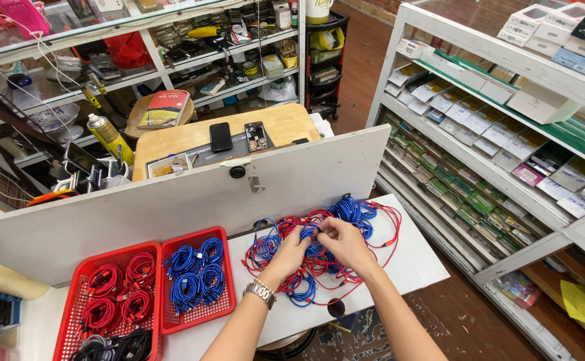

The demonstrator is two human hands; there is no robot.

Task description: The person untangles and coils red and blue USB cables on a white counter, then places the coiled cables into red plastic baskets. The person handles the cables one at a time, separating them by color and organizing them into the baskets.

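A tangled heap of red and blue cables [346,227] lies on the white table [413,264]. Both my hands are in the middle of the heap. My left hand [291,253], with a metal watch on its wrist, pinches a blue cable. My right hand [343,242] grips the same blue cable just beside it, fingers curled. The cable ends between the fingers are hidden.
Two red baskets stand at the left: one [202,319] holds coiled blue cables, the other [71,314] coiled red and black ones. A white board [172,207] rises behind the table. Shelves of boxed goods [506,134] run along the right; a cluttered wooden desk [285,127] lies beyond.
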